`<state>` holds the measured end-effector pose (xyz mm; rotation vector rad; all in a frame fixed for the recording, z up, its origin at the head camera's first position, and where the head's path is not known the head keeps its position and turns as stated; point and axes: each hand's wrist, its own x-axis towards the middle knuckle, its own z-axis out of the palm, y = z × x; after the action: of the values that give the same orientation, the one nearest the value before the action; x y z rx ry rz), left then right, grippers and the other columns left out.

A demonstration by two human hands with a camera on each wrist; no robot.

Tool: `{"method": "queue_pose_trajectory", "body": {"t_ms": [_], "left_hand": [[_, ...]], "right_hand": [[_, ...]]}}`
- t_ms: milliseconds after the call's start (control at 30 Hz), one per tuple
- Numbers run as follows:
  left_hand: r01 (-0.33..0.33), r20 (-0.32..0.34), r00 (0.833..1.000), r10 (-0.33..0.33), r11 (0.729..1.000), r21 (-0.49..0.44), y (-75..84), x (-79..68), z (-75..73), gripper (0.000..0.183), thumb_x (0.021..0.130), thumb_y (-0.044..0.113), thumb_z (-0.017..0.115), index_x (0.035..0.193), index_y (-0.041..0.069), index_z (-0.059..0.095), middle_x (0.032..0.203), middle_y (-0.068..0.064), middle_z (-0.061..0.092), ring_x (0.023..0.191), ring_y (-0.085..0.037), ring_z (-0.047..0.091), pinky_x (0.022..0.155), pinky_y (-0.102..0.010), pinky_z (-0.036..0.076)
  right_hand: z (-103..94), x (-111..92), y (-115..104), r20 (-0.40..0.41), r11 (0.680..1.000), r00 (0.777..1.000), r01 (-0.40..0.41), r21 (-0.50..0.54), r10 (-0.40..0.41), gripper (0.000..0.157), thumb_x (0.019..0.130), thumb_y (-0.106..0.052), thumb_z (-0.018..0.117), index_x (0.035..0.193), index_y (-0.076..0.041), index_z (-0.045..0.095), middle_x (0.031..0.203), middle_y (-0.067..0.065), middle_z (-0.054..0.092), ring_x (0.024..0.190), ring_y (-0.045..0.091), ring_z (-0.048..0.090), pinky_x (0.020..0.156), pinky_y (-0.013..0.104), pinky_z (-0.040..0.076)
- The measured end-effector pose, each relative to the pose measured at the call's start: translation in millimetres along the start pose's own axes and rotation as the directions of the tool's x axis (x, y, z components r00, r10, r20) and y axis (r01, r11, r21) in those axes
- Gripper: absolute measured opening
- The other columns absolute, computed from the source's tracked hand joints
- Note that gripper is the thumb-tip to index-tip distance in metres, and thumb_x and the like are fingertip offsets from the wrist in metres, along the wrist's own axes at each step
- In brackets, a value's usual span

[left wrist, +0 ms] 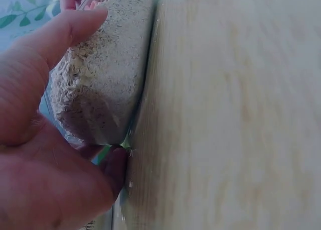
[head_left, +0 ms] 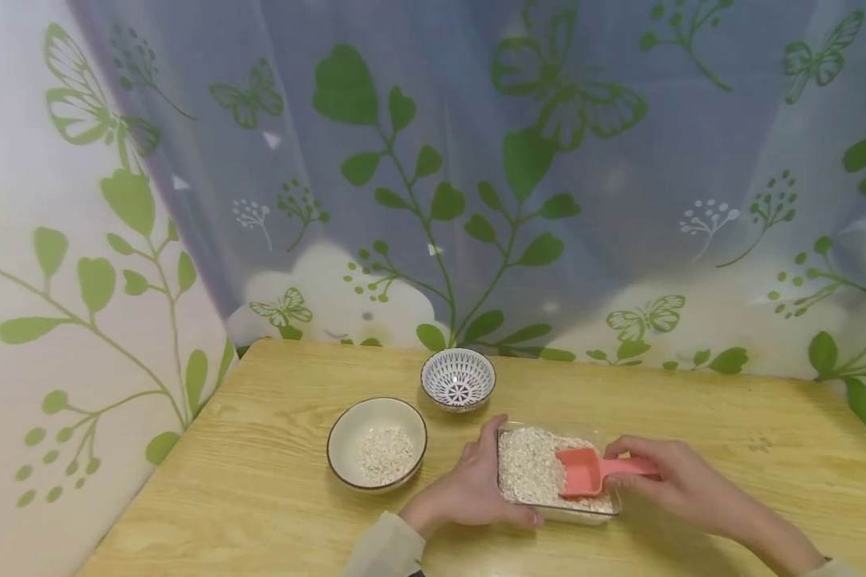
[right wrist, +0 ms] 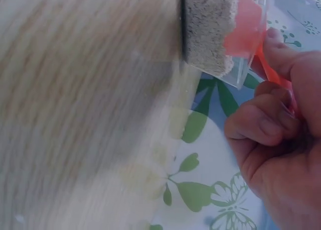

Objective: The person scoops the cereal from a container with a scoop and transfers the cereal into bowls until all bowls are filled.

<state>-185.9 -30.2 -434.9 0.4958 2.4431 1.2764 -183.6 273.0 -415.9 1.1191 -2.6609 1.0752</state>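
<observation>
A clear rectangular container filled with oat flakes stands on the table. My left hand grips its left end, thumb along the near side and fingers at the far side; in the left wrist view the thumb lies across the container's wall. My right hand holds a pinkish-red scoop by its handle. The scoop's head is sunk partly into the oats at the container's right end. In the right wrist view the scoop shows through the clear wall, fingers curled round its handle.
Left of the container stands a cream bowl with a dark rim and some oats at its bottom. Behind them is a smaller black-and-white patterned bowl. The wooden table meets a leaf-and-butterfly curtain at its back edge.
</observation>
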Motion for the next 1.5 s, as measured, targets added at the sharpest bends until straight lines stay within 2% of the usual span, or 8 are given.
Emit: {"method": "queue_pose_trajectory", "body": {"t_ms": [367,500,600,767,933,1133,1300,1500], "left_hand": [[0.028,0.001,1.000,-0.028,0.964,-0.263,0.5,-0.4,7.7,0.139,0.064,0.016,0.094,0.165,0.023,-0.003,0.171,-0.020,0.011,0.155,-0.040,0.023,0.126,-0.058,0.022],[0.041,-0.014,0.999,-0.046,0.960,-0.277,0.8,-2.0,8.4,0.140,0.063,0.015,0.094,0.164,0.030,-0.002,0.172,-0.018,0.009,0.155,-0.043,0.021,0.124,-0.062,0.024],[0.028,-0.022,0.999,-0.036,0.960,-0.279,-0.4,-1.1,8.5,0.138,0.062,0.014,0.094,0.163,0.034,0.003,0.172,-0.018,0.010,0.154,-0.043,0.022,0.123,-0.064,0.025],[0.002,-0.026,1.000,-0.010,0.965,-0.263,-2.7,1.6,7.3,0.134,0.060,0.014,0.093,0.162,0.032,0.009,0.169,-0.020,0.016,0.153,-0.040,0.026,0.122,-0.063,0.028],[0.000,-0.024,1.000,-0.006,0.972,-0.235,-3.6,1.3,7.2,0.130,0.060,0.016,0.093,0.160,0.031,0.011,0.166,-0.020,0.021,0.152,-0.038,0.028,0.121,-0.060,0.032],[-0.004,-0.024,1.000,-0.002,0.975,-0.222,-3.9,0.3,7.0,0.129,0.060,0.017,0.093,0.160,0.031,0.012,0.165,-0.020,0.024,0.151,-0.037,0.030,0.120,-0.060,0.034],[0.003,-0.026,1.000,-0.009,0.978,-0.211,-2.9,0.2,6.9,0.130,0.060,0.019,0.092,0.160,0.031,0.011,0.165,-0.020,0.025,0.150,-0.038,0.032,0.119,-0.060,0.035],[0.006,-0.024,1.000,-0.011,0.979,-0.204,-3.1,0.7,6.2,0.131,0.061,0.020,0.093,0.161,0.030,0.009,0.167,-0.020,0.022,0.151,-0.038,0.030,0.120,-0.060,0.034]], "right_hand": [[8.1,4.3,-3.8,0.037,0.998,0.998,-0.056,-0.010,0.057,0.016,0.097,-0.015,0.069,0.112,-0.020,0.066,0.081,-0.018,0.063,0.066,-0.009,0.046,0.058,0.019,0.043],[6.6,7.9,-7.3,0.070,0.997,0.996,-0.059,-0.044,0.062,0.012,0.097,-0.019,0.070,0.109,-0.021,0.068,0.072,-0.022,0.053,0.059,-0.010,0.035,0.053,0.017,0.038],[4.5,11.9,-12.4,0.074,0.989,0.996,-0.045,-0.144,0.056,0.010,0.097,-0.023,0.072,0.106,-0.022,0.069,0.075,-0.022,0.056,0.059,-0.010,0.033,0.052,0.017,0.037],[6.3,16.2,-19.3,0.066,0.949,0.998,0.005,-0.315,0.017,0.010,0.096,-0.024,0.072,0.104,-0.020,0.066,0.083,-0.020,0.061,0.063,-0.009,0.039,0.054,0.017,0.038],[13.2,13.8,-18.9,-0.002,0.919,0.998,0.051,-0.390,-0.057,0.017,0.091,-0.019,0.076,0.101,-0.024,0.063,0.083,-0.022,0.057,0.066,-0.009,0.038,0.056,0.016,0.035],[20.2,10.5,-16.3,-0.075,0.882,0.990,0.073,-0.466,-0.122,0.026,0.084,-0.017,0.081,0.103,-0.024,0.064,0.092,-0.017,0.067,0.076,-0.009,0.049,0.059,0.022,0.046],[19.9,7.6,-14.3,-0.085,0.904,0.991,0.060,-0.423,-0.105,0.025,0.087,-0.016,0.080,0.105,-0.024,0.065,0.095,-0.017,0.068,0.079,-0.009,0.051,0.061,0.022,0.047],[17.6,5.0,-10.2,-0.077,0.950,0.993,0.058,-0.307,-0.085,0.024,0.092,-0.012,0.075,0.107,-0.026,0.063,0.090,-0.021,0.062,0.073,-0.011,0.043,0.059,0.017,0.039]]}}
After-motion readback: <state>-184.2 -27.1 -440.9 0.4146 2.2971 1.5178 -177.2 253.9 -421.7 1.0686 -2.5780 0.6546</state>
